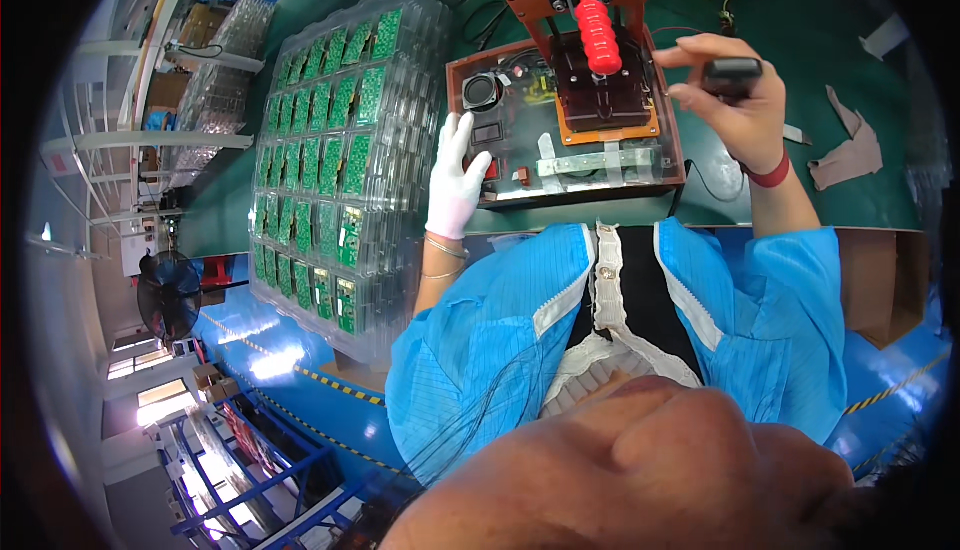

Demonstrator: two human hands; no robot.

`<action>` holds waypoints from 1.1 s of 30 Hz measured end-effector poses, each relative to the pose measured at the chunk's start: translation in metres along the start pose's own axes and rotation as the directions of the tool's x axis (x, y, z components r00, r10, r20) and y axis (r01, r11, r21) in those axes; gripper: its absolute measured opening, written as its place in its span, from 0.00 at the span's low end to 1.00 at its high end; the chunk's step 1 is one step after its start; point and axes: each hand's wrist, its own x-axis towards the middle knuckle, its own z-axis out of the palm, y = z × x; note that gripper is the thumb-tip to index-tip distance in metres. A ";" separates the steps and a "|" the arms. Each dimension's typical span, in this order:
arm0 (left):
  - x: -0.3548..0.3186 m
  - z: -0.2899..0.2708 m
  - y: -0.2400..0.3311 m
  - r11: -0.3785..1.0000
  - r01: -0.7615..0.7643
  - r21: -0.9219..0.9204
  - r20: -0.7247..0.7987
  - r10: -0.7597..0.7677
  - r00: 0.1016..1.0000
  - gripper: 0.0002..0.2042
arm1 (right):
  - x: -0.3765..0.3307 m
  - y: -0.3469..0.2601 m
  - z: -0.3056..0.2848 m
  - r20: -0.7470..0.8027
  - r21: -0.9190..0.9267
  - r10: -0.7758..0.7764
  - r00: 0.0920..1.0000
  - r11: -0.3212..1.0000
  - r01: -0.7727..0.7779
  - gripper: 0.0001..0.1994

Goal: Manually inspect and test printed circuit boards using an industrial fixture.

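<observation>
A: Which step is in hand?

B: Work at the press [605, 95], I'd judge. It stands on the brown box [575, 196] on the green worktop [810, 70], its red handle [598, 38] free of both hands.

A: And the fingers?

B: The gloved left hand [457, 185] has its fingers spread at the box's left edge, pinching nothing I can see. The bare right hand [748, 128], just right of the press, has thumb and forefinger apart; a black object [733, 76] lies against it, how firmly gripped I can't tell.

A: The next move?

B: Probably calls for a free hand on the handle. Whether one of the green boards [330, 160] sits under the press is hidden.
</observation>
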 end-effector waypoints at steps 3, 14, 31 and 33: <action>0.010 -0.010 0.002 0.999 -0.045 0.019 0.105 0.043 0.994 0.27 | -0.040 0.008 -0.015 -0.101 -0.055 0.449 0.888 0.888 -0.456 0.24; 0.012 0.004 0.007 0.998 -0.040 -0.054 -0.034 0.038 0.999 0.23 | -0.114 0.033 -0.015 -0.028 -0.347 0.554 0.832 0.775 -0.528 0.26; 0.006 0.004 0.004 0.997 -0.076 0.019 -0.122 0.078 0.989 0.18 | -0.113 0.029 -0.011 -0.031 -0.316 0.673 0.739 0.694 -0.646 0.28; 0.006 0.004 0.005 0.997 -0.079 0.023 -0.119 0.081 0.990 0.18 | -0.113 0.029 -0.008 -0.070 -0.316 0.671 0.739 0.687 -0.654 0.27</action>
